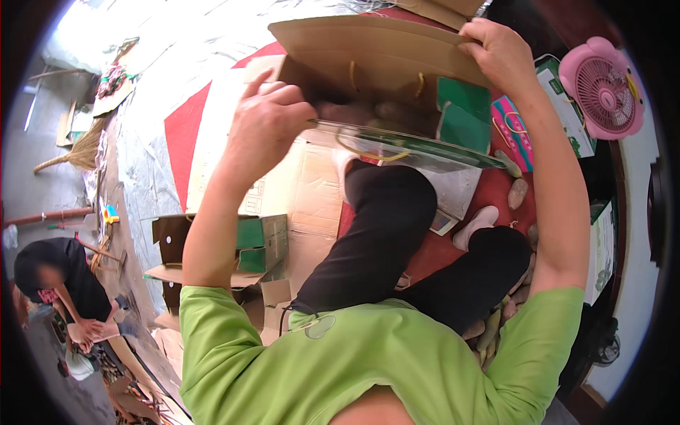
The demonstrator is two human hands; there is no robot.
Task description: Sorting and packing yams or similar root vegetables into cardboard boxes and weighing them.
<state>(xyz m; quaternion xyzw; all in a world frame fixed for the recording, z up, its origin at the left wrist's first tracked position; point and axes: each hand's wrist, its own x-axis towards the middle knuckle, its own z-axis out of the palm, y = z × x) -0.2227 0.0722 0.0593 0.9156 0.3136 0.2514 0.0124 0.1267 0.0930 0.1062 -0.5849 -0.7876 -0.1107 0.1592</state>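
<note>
Legibility check, my head view: I can read no words or numbers. Small dark printed marks show on the flattened cardboard; the print on the far-right white-and-green box is likewise illegible.

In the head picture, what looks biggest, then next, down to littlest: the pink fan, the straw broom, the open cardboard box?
1. Open cardboard box
2. Pink fan
3. Straw broom
</note>
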